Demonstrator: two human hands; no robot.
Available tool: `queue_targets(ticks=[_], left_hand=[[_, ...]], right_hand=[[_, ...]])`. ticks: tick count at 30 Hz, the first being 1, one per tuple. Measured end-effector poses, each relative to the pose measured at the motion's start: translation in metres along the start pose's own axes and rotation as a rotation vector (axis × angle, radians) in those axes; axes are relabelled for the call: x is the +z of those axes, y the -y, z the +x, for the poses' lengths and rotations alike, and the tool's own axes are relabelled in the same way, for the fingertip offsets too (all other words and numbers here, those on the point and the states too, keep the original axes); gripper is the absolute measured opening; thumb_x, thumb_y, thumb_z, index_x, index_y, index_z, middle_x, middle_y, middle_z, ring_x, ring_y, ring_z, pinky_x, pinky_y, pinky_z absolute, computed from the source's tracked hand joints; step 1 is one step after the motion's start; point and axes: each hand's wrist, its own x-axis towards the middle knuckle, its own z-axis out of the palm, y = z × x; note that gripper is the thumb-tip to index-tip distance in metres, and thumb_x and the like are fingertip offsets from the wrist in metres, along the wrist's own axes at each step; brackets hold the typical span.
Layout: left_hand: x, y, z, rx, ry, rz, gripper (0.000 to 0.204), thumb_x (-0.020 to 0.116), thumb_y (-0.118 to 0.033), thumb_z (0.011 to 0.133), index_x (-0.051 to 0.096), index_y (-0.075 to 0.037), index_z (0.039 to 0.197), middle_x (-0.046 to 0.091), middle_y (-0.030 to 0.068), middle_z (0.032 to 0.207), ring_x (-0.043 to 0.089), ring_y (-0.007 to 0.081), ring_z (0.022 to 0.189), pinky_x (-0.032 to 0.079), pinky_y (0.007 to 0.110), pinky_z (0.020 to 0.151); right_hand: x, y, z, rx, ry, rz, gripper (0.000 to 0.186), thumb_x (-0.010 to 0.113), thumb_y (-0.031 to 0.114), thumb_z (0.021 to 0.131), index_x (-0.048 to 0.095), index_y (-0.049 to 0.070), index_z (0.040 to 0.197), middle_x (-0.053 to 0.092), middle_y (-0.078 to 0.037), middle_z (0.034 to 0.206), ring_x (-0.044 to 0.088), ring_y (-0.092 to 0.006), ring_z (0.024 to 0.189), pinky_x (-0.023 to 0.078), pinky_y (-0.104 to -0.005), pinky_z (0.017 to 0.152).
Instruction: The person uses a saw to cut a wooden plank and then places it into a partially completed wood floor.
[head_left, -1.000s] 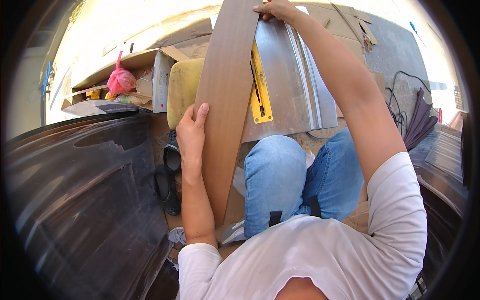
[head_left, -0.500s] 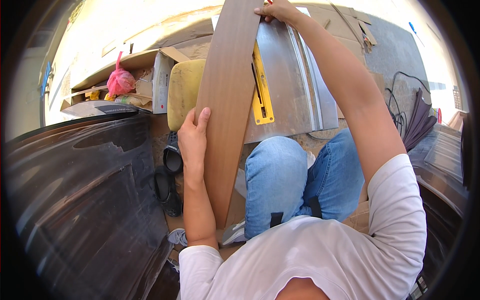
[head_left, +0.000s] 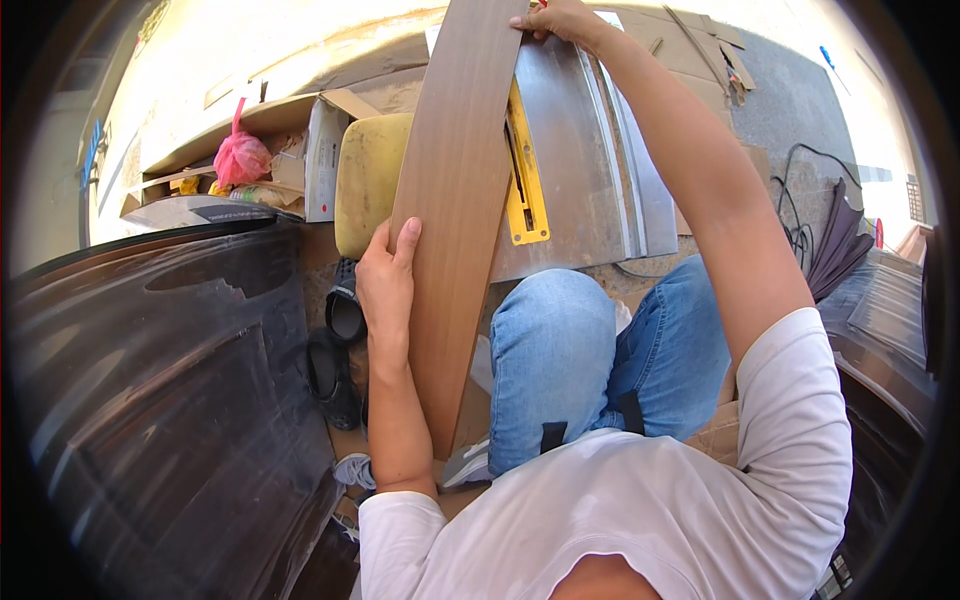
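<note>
In the head view, the long brown wooden board [head_left: 455,210] runs from the top edge of the frame down to lower centre, covering the left part of the metal desk [head_left: 570,150]; the likeliest trouble, as I judge it, is the board swinging or tipping, since its lower end hangs past the desk beside the bent knees [head_left: 555,350] and the left hand [head_left: 388,275] steadies only one long edge. If that hand loosened, the low end could drop toward the grey shoe [head_left: 470,464]. The yellow slotted insert [head_left: 525,205], right of the board, is another worry: fingers straying over its dark slot could be hurt if a blade sits there, though I cannot tell whether one does. As for the grip, the left hand grasps the board's left edge near the centre of the frame, thumb on the upper face, fingers mostly hidden. The right hand [head_left: 558,22], at the top, has its thumb touching the board's right edge and its fingers curled beside a small red object [head_left: 543,3], cut off by the frame; whether it clasps the board or merely rests against it, I cannot tell. The board thus lies between both hands, touching each.
</note>
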Motion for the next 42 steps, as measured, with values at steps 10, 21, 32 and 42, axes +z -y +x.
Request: queue_targets(ticks=[10,21,32,42], left_hand=[[0.003,-0.013,0.009,-0.049,0.026,0.066,0.055,0.062,-0.052,0.100,0.070,-0.003,0.121,0.076,0.0186,0.099,0.072,0.0297,0.092,0.053,0.037,0.085],[0.002,-0.013,0.013,0.000,0.007,0.066,0.057,0.062,-0.056,0.099,0.070,-0.002,0.115,0.074,0.0181,0.089,0.070,0.0288,0.081,0.053,0.038,0.079],[0.004,-0.007,0.012,0.004,-0.005,0.057,0.057,0.062,-0.056,0.099,0.070,-0.003,0.117,0.075,0.0182,0.090,0.071,0.0294,0.084,0.053,0.037,0.080],[0.001,-0.014,0.006,-0.010,-0.002,0.056,0.056,0.062,-0.054,0.099,0.070,-0.002,0.120,0.075,0.0198,0.096,0.072,0.0298,0.089,0.053,0.037,0.083]], right_hand=[[-0.009,-0.004,0.005,0.033,-0.026,-0.025,0.094,0.081,0.024,0.083,0.029,-0.007,0.156,0.071,-0.009,0.084,0.065,-0.0152,0.067,0.053,-0.0303,0.056],[-0.003,0.011,-0.002,0.065,-0.038,-0.023,0.093,0.078,0.017,0.086,0.024,-0.004,0.159,0.071,-0.010,0.081,0.064,-0.0146,0.064,0.053,-0.0304,0.053],[-0.003,0.009,-0.003,0.067,-0.014,0.139,0.098,0.078,0.012,0.085,0.017,-0.002,0.161,0.070,-0.010,0.085,0.064,-0.0145,0.065,0.056,-0.0302,0.057],[-0.003,0.009,-0.002,0.004,-0.011,0.047,0.084,0.079,0.014,0.085,0.033,-0.004,0.152,0.070,-0.010,0.083,0.063,-0.0149,0.062,0.054,-0.0303,0.054]])
